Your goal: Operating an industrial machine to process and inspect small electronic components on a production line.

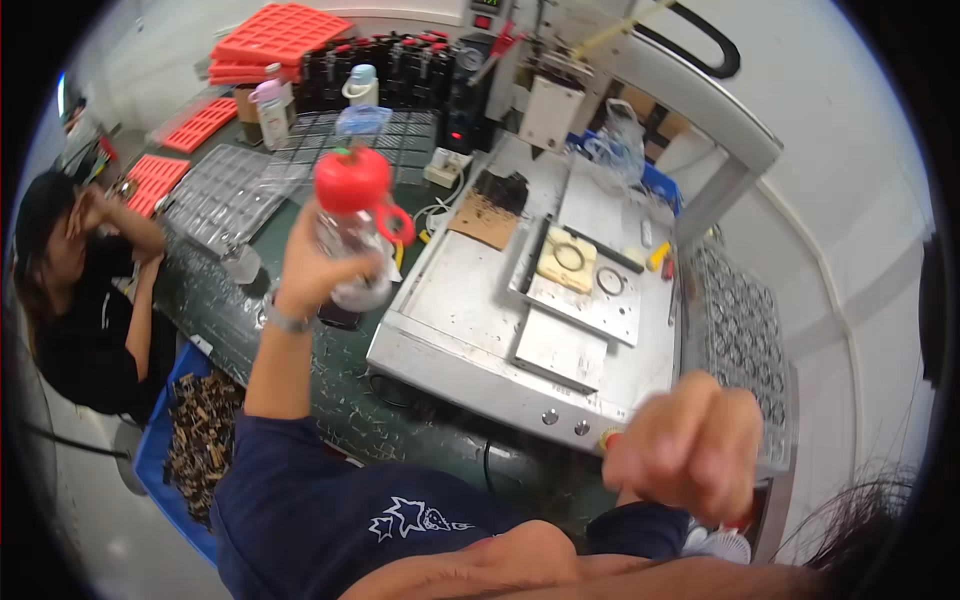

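Note:
My left hand is wrapped round a clear drinking bottle and holds it raised above the green worktop. A round red tomato-shaped lid tops the bottle, with a red ring handle at its side. The bottle stands nearly upright. At the lower right, my right hand is lifted before the machine's front corner, fingers curled in and slightly blurred. Whatever it may hold is hidden. Behind it a red button partly shows on the machine's front.
A bench machine carries a yellowish block fixture and a black ring. Clear trays and red trays lie at the left. A blue bin holds small parts. A co-worker sits at left.

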Tool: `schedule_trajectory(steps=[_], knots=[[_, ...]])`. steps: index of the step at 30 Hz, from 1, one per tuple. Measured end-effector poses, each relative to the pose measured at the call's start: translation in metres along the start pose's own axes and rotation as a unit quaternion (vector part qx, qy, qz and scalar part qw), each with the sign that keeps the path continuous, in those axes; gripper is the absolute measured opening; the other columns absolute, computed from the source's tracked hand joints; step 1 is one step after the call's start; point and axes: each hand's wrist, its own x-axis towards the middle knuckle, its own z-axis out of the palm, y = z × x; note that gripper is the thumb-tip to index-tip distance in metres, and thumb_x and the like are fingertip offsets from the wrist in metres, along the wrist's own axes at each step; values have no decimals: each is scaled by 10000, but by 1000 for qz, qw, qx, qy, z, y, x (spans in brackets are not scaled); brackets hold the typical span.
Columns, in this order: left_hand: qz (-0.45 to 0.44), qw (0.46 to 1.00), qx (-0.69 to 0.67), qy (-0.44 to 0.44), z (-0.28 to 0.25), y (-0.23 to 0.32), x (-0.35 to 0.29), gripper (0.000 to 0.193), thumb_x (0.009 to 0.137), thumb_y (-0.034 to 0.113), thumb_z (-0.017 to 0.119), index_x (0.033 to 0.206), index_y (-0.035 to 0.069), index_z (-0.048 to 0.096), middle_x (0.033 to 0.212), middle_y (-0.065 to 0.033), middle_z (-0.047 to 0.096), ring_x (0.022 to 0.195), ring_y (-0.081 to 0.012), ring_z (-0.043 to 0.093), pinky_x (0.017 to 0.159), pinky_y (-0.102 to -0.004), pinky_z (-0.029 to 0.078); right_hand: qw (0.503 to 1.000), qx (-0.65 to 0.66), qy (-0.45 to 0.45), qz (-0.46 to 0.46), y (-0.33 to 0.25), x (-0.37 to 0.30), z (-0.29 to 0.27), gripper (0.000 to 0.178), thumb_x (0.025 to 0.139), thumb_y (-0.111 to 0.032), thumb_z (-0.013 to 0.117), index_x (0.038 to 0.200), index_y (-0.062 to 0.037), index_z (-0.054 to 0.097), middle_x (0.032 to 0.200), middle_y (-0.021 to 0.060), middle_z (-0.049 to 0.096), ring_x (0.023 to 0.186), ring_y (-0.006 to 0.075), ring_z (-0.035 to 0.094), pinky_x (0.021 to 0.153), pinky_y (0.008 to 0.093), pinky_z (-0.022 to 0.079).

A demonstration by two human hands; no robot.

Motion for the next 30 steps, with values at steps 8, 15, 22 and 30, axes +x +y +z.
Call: schedule_trajectory(steps=[8,15,22,30], knots=[[-81,928,311,189,-15,-177,109,882,521,317,917,1221,-10,490,1140,-166,631,1042,-281,624,918,-368,482,993,-70,92,19,-22,-15,18,137,868,-72,637,916,46,585,974,239,612,845,372,639,735,427,559],[-129,890,362,244,-31,-270,114,946,478,340,911,1269,30,494,1179,-172,626,1097,-341,602,963,-424,460,957,-219,182,56,-22,-25,40,267,881,-229,696,850,-19,535,898,185,620,739,286,649,623,343,577],[-141,836,453,276,-6,-242,112,1176,553,447,868,1431,28,207,1390,-248,338,1297,-421,346,1074,-481,314,970,-201,-126,-47,-24,-25,3,526,899,-371,631,1147,71,492,923,176,588,782,294,577,710,389,482],[272,898,320,-131,127,-45,80,621,722,315,745,1217,11,527,1244,-208,488,1211,-368,430,1067,-479,294,992,-109,56,36,-31,-38,72,222,870,-114,697,906,47,549,967,210,583,814,328,632,711,425,564]])
